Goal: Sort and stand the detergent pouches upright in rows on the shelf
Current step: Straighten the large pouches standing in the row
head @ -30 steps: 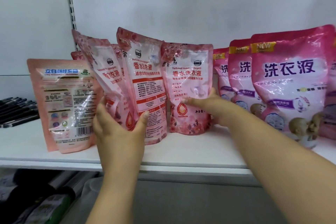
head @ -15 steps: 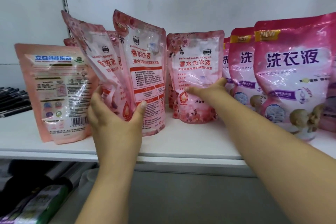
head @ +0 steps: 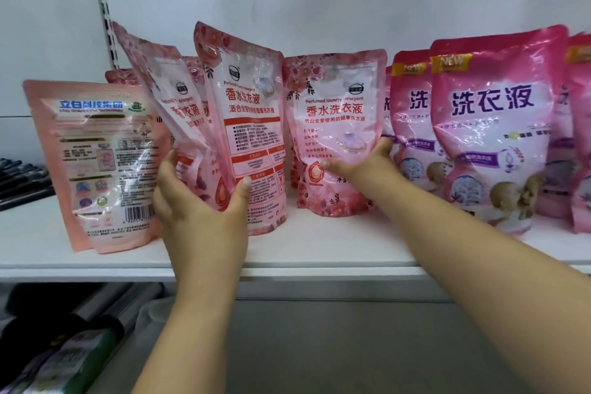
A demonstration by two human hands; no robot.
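Head view of a white shelf (head: 335, 249) carrying detergent pouches; all positions are given relative to the upright rose pouch (head: 332, 134) at the middle of the shelf.

The right hand (head: 358, 163) holds this pouch low on its right edge, thumb across the front and fingers wrapped behind; its base rests on the shelf. Just left of it, the left hand (head: 204, 201) grips two leaning rose pouches together: the back-label pouch (head: 252, 125), nearest the landmark, and the tilted rose pouch (head: 166, 99) beyond it, both tipped leftward at the top. More rose pouches stand behind these, partly hidden. Farthest left, apart from the gripped pair, a peach pouch (head: 96, 163) stands with its barcode side outward. To the right of the landmark, the magenta pouches (head: 492, 125) stand in a row, the nearest touching or almost touching it.

Risks, as judged: the two leaning pouches are soft and glossy, so one may slide out of the shared grip or slump when released, and a falling pouch could knock the peach pouch over. The back-label pouch faces the wrong way; left so, the row would read unsorted. Pushing the landmark rightward could crowd the magenta row.
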